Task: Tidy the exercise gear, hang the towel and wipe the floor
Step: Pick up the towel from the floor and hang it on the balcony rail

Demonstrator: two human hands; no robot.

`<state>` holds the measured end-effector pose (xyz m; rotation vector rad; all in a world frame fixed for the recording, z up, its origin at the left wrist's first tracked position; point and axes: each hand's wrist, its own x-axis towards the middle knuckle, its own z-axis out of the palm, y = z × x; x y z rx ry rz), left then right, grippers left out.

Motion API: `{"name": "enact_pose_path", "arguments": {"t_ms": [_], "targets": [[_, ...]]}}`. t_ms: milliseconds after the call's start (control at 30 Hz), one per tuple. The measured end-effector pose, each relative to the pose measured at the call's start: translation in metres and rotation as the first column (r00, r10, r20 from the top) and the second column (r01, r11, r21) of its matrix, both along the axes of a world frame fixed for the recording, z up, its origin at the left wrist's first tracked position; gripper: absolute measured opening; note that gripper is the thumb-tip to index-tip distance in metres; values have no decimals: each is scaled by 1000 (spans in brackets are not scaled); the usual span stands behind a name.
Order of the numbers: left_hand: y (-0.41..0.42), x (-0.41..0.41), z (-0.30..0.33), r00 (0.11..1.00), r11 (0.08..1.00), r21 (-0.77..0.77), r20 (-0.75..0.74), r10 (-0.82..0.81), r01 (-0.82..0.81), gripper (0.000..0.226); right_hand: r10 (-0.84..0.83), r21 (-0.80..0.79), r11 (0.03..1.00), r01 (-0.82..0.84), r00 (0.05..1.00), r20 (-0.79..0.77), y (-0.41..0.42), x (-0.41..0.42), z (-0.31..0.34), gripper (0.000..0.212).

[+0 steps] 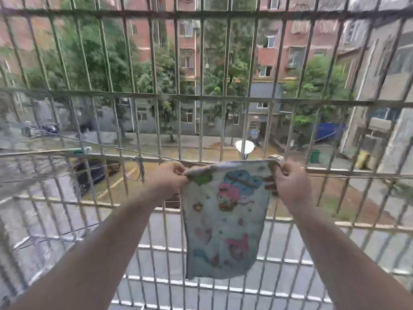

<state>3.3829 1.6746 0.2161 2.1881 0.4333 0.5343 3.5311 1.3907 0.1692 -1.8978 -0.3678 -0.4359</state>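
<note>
The towel hangs over a thin line in front of the window bars. The left hand and right hand pinch its top corners with curled fingers. It looks light, soft and floppy, so the top corners are probably the best hold

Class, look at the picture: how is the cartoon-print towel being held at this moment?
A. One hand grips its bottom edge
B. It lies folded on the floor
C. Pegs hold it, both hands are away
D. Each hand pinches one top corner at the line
D: the left hand and right hand each pinch a top corner of the towel up at the clothesline, and the rest hangs down freely.
</note>
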Motion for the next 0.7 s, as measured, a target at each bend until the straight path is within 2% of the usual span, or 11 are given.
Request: {"name": "enact_pose_path", "arguments": {"t_ms": [33, 100, 167, 267, 333, 433, 467, 567, 700], "targets": [[5, 12, -3, 999, 1000, -18, 29, 17, -16, 9, 36, 63, 997, -35, 999, -21, 8, -3, 4, 53], [15, 33, -6, 994, 989, -147, 101, 50, -35, 8, 123, 251, 963, -96, 988, -94, 27, -3, 13, 42], [29, 55, -7, 983, 969, -238, 153, 105, -67, 8, 187, 370, 919, -137, 977, -102, 43, 7, 21, 35], [47, 84, -7, 965, 941, -334, 226, 135, -53, 22, 196, 455, 878, -151, 979, -53, 66, 21, 31, 29], [55, 103, -3, 950, 915, -403, 287, 123, 4, 21, 134, 472, 875, -111, 991, -15, 81, 35, 36, 28], [66, 125, 6, 915, 823, -536, 400, 53, 187, 13, 80, 502, 860, -94, 996, 51, 103, 54, 44, 12], [71, 132, 9, 899, 804, -540, 439, 14, 250, 14, 60, 514, 854, -86, 996, 68, 111, 60, 47, 9], [93, 154, 17, 864, 794, -489, 496, -87, 360, 14, 12, 522, 849, -75, 992, 123, 134, 75, 57, 32], [115, 179, 29, 856, 806, -436, 493, -157, 399, 18, -37, 515, 855, -58, 984, 172, 157, 89, 65, 39]]}}
